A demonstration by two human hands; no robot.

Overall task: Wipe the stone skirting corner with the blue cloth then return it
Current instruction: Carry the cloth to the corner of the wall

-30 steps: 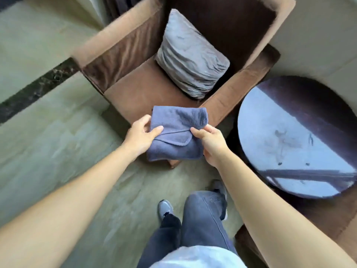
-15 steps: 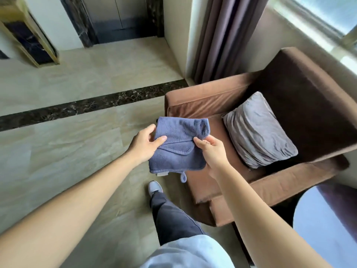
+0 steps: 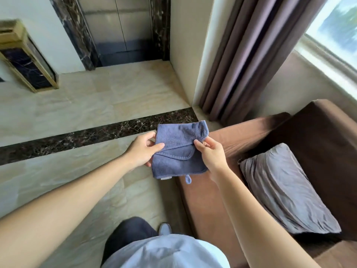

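I hold a folded blue cloth (image 3: 178, 151) in front of me with both hands, above the floor and the armchair's arm. My left hand (image 3: 142, 149) pinches its left edge and my right hand (image 3: 211, 154) pinches its right edge. A small loop hangs from the cloth's lower edge. Beyond the cloth, a cream wall corner (image 3: 190, 74) meets the floor beside the dark stone floor band (image 3: 87, 137). A dark stone frame (image 3: 77, 33) runs down to the floor around the lift door farther back.
A brown armchair (image 3: 241, 136) with a grey cushion (image 3: 286, 190) stands on my right. Purple curtains (image 3: 247, 59) hang beside the wall corner, under a window. A gold-framed dark stand (image 3: 29, 60) sits at the far left. The floor is cream tile (image 3: 96, 101).
My view has swung left and up, from the armchair and round table towards the wall corner and lift door. Both hands still hold the cloth the same way.
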